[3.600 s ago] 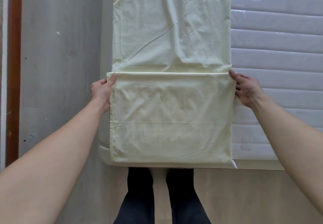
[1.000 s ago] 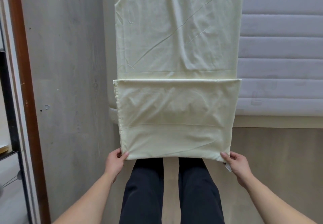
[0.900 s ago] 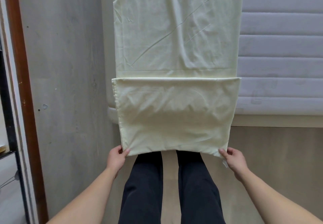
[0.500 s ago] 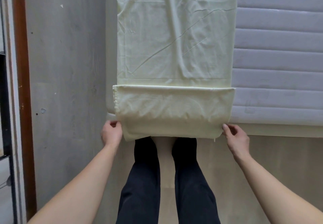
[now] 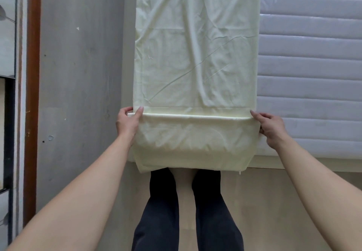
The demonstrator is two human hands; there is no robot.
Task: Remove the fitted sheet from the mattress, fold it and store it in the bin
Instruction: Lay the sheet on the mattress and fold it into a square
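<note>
Head view: sheet (image 5: 195,64) between hands (image 5: 127,125)

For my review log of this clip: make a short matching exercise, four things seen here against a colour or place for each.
Things:
1. sheet
2. mattress
3. left hand
4. trousers

Descriptions:
A. dark, at the bottom of the view
B. pale yellow, in a long strip
C. white, quilted in bands
D. grips the fold's left end

Pairs: 1-B, 2-C, 3-D, 4-A
</note>
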